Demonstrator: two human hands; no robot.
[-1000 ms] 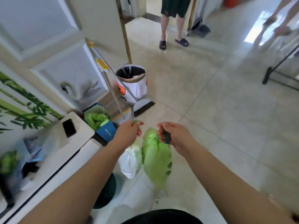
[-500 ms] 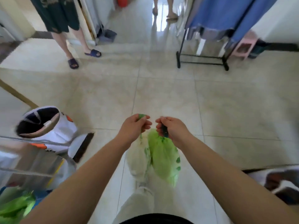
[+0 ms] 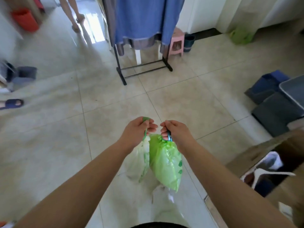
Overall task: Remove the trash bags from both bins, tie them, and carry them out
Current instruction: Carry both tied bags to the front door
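Over the floor [image 3: 65, 145], the left hand [image 3: 137, 130] is pinching the pale bag [image 3: 138, 162] and the right hand [image 3: 176, 132] the green bag [image 3: 166, 163] by seemingly tied necks, for carrying.

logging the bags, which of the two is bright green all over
The bright green bag hanging from the right hand; the pale bag in the left hand is whitish.

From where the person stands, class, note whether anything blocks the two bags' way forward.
Yes. A clothes rack stands straight ahead of the green bag and pale bag; another person's legs stand in the bright passage left of it.
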